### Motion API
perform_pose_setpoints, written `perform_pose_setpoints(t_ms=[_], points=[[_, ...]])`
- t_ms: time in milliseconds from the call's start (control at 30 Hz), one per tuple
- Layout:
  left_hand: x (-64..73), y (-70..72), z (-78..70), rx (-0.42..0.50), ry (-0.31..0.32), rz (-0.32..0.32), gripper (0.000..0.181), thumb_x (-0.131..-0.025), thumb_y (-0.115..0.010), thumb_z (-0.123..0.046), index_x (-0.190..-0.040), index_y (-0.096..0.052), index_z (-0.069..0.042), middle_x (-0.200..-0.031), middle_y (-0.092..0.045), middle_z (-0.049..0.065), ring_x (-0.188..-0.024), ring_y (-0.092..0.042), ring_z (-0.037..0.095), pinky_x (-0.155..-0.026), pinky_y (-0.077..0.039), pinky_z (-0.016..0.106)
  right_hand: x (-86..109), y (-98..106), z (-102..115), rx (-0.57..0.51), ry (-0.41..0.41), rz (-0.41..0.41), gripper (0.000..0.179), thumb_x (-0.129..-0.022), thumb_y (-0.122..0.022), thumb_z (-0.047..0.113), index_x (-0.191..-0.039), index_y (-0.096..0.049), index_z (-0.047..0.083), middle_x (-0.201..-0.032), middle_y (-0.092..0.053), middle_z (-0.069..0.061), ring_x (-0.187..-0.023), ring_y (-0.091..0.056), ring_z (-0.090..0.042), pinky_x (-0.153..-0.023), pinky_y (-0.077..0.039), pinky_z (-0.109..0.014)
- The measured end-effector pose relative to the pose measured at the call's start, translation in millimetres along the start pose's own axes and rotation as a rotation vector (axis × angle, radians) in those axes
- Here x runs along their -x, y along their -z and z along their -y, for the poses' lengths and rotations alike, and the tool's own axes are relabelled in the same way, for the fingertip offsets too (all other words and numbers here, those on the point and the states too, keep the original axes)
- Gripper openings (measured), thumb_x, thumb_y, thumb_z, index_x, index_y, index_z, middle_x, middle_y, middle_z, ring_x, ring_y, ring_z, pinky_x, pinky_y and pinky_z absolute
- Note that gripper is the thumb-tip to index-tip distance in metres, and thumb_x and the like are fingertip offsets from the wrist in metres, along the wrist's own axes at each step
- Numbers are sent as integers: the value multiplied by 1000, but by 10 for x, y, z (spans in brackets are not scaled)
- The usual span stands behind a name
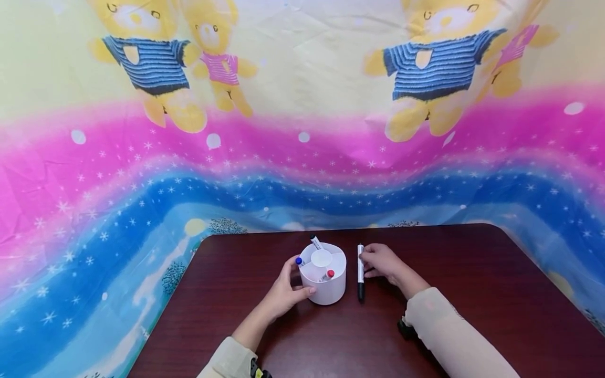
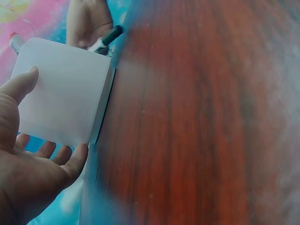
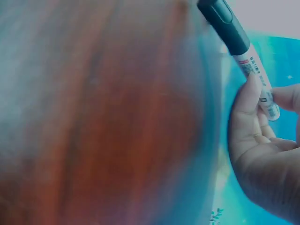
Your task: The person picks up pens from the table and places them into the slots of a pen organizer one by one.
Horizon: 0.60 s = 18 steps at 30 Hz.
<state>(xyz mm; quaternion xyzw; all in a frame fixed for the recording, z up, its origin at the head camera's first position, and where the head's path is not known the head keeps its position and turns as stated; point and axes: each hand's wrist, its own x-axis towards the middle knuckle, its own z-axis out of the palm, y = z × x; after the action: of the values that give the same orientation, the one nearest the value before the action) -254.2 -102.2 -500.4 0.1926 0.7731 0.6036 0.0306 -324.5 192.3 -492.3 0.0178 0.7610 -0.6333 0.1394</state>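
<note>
A white round pen holder (image 1: 330,292) stands on the table. My left hand (image 1: 282,295) grips its left side, thumb at the front and fingers round the far side; the left wrist view shows the thumb on the white wall (image 2: 65,89). Inside the holder lean a blue-ended marker (image 1: 299,261), a red-ended marker (image 1: 330,274) and a dark-ended marker (image 1: 315,241). To the right of the holder, and apart from it, my right hand (image 1: 384,262) pinches a white marker with a black cap (image 1: 361,273). In the right wrist view, thumb and fingers pinch the white barrel (image 3: 255,68).
The dark red-brown wooden table (image 1: 321,341) has rounded far corners. Behind it hangs a cloth (image 1: 302,173) printed with bears and snowflakes, close to the table's far edge. A dark band (image 1: 405,328) sits at the right sleeve.
</note>
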Motion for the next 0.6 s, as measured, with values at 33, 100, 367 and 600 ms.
perform_pose_setpoints(t_ms=[33, 100, 367, 600], points=[[10, 3, -34, 7, 1, 4, 85, -67, -75, -27, -132, -21, -27, -124, -36, 0, -111, -39, 26, -79, -45, 39, 10, 6, 35, -18, 19, 3, 24, -82, -55, 17, -99, -50, 0, -84, -52, -19, -72, -55, -31, -59, -50, -42], [33, 10, -109, 22, -1, 14, 84, -68, -74, -24, -133, -21, -24, -124, -35, 3, -112, -39, 28, -80, -43, 42, 34, 15, 113, -49, 60, 15, 27, -82, -55, 18, -101, -50, -1, -87, -51, -21, -74, -55, -31, -61, -49, -44], [74, 21, -261, 28, -10, 46, 83, -70, -72, -19, -134, -19, -18, -126, -33, 9, -112, -38, 31, -82, -41, 45, 181, 74, 467, -166, 220, 59, 30, -83, -57, 17, -105, -48, -2, -95, -49, -25, -76, -55, -33, -66, -47, -47], [80, 28, -253, 23, 10, 36, 83, -69, -73, -20, -133, -20, -21, -124, -35, 5, -111, -39, 27, -82, -42, 43, 331, 60, 797, -238, 348, -22, 35, -84, -57, 23, -107, -46, -1, -99, -48, -29, -81, -56, -31, -69, -48, -43]])
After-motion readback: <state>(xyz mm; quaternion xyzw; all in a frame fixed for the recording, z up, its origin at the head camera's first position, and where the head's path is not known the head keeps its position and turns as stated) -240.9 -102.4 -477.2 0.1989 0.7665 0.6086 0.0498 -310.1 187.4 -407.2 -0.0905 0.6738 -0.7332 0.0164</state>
